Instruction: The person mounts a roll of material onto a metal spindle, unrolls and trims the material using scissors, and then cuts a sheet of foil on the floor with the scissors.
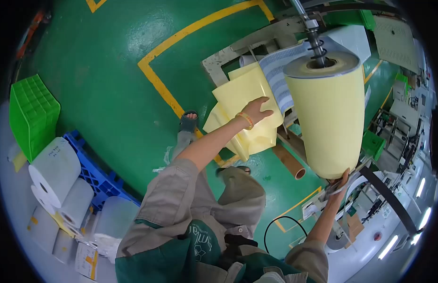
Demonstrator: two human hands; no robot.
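Note:
My left hand (258, 111), with a yellow band at its wrist, is open over a crumpled pale yellow sheet (242, 89); I cannot tell whether it touches it. To its right is a large roll of pale yellow material (325, 118), with a shaft (316, 45) running into the core at its far end. Behind that roll, a white web with grey-blue markings (278, 70) curves down. My right hand (342, 179) is at the roll's near end, its fingers mostly hidden by the roll and nearby metal parts.
A brown cardboard tube (289, 162) lies on the green floor under the machine frame (219, 61). White rolls (56, 165), a blue pallet (98, 174) and a green crate (34, 115) stand at left. A black cable (270, 226) loops near my right side.

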